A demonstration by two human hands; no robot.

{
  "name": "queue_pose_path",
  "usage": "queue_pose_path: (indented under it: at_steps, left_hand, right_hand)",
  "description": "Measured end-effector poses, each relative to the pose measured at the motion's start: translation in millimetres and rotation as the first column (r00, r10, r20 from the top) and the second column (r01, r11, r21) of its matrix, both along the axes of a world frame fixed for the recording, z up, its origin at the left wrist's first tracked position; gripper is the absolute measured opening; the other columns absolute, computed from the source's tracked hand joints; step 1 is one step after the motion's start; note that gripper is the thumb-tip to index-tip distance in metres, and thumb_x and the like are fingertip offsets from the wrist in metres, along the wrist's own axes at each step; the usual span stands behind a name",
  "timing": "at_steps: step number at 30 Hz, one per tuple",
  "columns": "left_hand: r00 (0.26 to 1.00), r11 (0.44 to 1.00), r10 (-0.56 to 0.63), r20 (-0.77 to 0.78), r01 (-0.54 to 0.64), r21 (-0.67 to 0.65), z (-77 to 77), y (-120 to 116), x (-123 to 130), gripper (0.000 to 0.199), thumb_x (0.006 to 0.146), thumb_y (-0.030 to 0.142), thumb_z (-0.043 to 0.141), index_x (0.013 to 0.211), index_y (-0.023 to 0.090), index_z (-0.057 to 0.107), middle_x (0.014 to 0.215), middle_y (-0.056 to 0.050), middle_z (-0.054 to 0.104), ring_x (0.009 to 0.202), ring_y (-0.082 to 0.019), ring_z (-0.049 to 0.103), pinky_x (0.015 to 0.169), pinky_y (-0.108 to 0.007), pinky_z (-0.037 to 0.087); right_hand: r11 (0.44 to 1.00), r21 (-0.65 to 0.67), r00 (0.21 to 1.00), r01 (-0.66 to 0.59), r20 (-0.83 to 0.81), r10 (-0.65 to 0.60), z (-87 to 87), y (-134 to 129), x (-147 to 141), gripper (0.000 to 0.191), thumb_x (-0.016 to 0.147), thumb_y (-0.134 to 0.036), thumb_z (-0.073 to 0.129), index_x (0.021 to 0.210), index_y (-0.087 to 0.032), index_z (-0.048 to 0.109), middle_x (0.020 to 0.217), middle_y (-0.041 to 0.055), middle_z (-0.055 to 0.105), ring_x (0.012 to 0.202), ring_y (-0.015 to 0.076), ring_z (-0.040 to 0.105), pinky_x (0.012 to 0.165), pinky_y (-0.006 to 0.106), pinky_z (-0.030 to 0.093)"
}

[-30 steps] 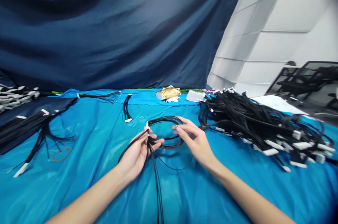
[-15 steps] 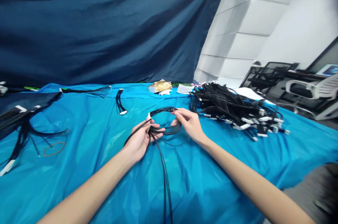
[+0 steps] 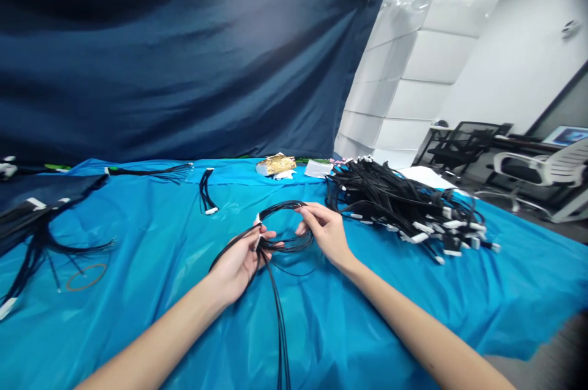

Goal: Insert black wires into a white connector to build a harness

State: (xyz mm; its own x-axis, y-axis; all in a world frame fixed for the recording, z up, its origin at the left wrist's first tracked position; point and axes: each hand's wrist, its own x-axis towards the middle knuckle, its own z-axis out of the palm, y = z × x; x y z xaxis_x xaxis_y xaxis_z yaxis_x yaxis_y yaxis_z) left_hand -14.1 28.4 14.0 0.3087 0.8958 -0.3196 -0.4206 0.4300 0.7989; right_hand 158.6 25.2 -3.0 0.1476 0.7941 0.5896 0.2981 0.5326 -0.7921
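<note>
A bundle of thin black cables (image 3: 287, 244) is bent into a loop between my two hands, above the blue cover. My left hand (image 3: 241, 258) is closed round the left side of the bundle, near a small white connector (image 3: 258, 219). Loose cable ends hang from that hand towards the front edge. My right hand (image 3: 324, 232) pinches the right side of the loop with thumb and fingers. One thin strand curves out below the loop.
Right of my hands lies a large pile of black cables (image 3: 390, 197) with white connectors. More cables (image 3: 39, 237) and a brown ring (image 3: 86, 278) are at left. A short cable (image 3: 207, 191) and gold wrapper (image 3: 278, 164) lie on the blue cover (image 3: 151, 243).
The view has tilted up a little, so the scene sits lower in the picture. Both hands keep their hold on the looped cables.
</note>
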Motion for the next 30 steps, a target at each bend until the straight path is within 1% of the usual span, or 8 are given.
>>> queue_pose_path:
  at_steps: [3,9,13,16,18,22,26,30]
  left_hand:
    - [0.999,1.0,0.011,-0.039,-0.011,-0.02,2.9,-3,1,0.01,0.079,0.01,0.048,0.083,0.016,0.054,0.071,-0.003,0.068,0.058,-0.013,0.064,0.05,-0.02,0.047]
    - [0.994,0.999,0.026,-0.108,-0.03,-0.031,5.6,-7,1,0.011,0.078,0.014,0.05,0.086,0.017,0.057,0.072,-0.002,0.067,0.06,-0.011,0.063,0.05,-0.018,0.045]
    - [0.994,0.998,0.047,-0.103,-0.051,-0.04,6.2,-7,0,0.011,0.079,0.011,0.048,0.083,0.017,0.056,0.071,-0.002,0.066,0.06,-0.011,0.064,0.05,-0.018,0.044]
    - [0.993,0.998,0.054,-0.104,-0.057,-0.032,5.0,-6,0,0.01,0.079,0.012,0.048,0.082,0.017,0.055,0.071,-0.001,0.065,0.061,-0.013,0.065,0.048,-0.018,0.044]
    - [0.993,0.997,0.067,-0.1,-0.07,-0.031,3.6,-4,-1,0.009,0.079,0.012,0.048,0.082,0.017,0.054,0.072,-0.002,0.066,0.061,-0.013,0.065,0.048,-0.018,0.045]
    - [0.99,0.992,0.123,-0.067,-0.125,-0.029,3.2,1,-2,0.009,0.08,0.012,0.046,0.082,0.017,0.053,0.074,-0.002,0.066,0.059,-0.013,0.065,0.045,-0.017,0.044]
    - [0.981,0.981,0.186,-0.052,-0.188,-0.051,6.7,3,-4,0.009,0.081,0.011,0.045,0.08,0.016,0.053,0.074,-0.003,0.066,0.058,-0.013,0.065,0.042,-0.017,0.043]
    - [0.978,0.975,0.204,-0.054,-0.207,-0.077,8.4,5,-4,0.01,0.082,0.011,0.044,0.079,0.015,0.052,0.072,-0.002,0.065,0.056,-0.012,0.064,0.042,-0.017,0.043]
  right_hand:
    - [1.0,0.009,1.0,0.008,-0.02,-0.008,1.9,-2,-1,0.022,0.082,-0.033,0.051,0.081,-0.016,0.065,0.064,0.0031,0.063,0.047,0.013,0.058,0.054,0.028,0.049]
    - [1.0,0.021,1.0,0.003,-0.017,-0.003,6.4,-6,-1,0.02,0.082,-0.031,0.051,0.081,-0.017,0.065,0.09,0.0064,0.062,0.05,0.0107,0.057,0.05,0.026,0.048]
    - [0.998,0.024,0.995,0.054,0.079,-0.056,10.7,-9,1,0.019,0.083,-0.029,0.051,0.081,-0.019,0.066,0.095,0.0058,0.061,0.068,0.0136,0.059,0.058,0.025,0.047]
    - [0.992,0.07,0.987,0.101,0.122,-0.109,14.3,-12,1,0.018,0.083,-0.027,0.049,0.081,-0.02,0.065,0.096,0.0054,0.06,0.086,0.0169,0.057,0.062,0.024,0.046]
    - [0.983,0.117,0.98,0.142,0.125,-0.157,16.1,-13,1,0.017,0.083,-0.026,0.049,0.08,-0.02,0.064,0.095,0.0054,0.06,0.09,0.0176,0.055,0.069,0.026,0.045]
    - [0.967,0.154,0.965,0.203,0.136,-0.224,17.0,-16,0,0.018,0.085,-0.025,0.046,0.079,-0.02,0.062,0.091,0.0053,0.059,0.089,0.0181,0.054,0.08,0.032,0.041]
    - [0.97,0.148,0.965,0.195,0.148,-0.217,17.0,-19,-2,0.018,0.086,-0.027,0.043,0.083,-0.02,0.06,0.089,0.0059,0.059,0.088,0.019,0.054,0.08,0.034,0.041]
    - [0.988,-0.005,0.988,0.152,-0.036,-0.152,20.3,-20,0,0.022,0.086,-0.033,0.044,0.091,-0.018,0.059,0.067,0.0011,0.057,0.059,0.0127,0.054,0.062,0.028,0.045]
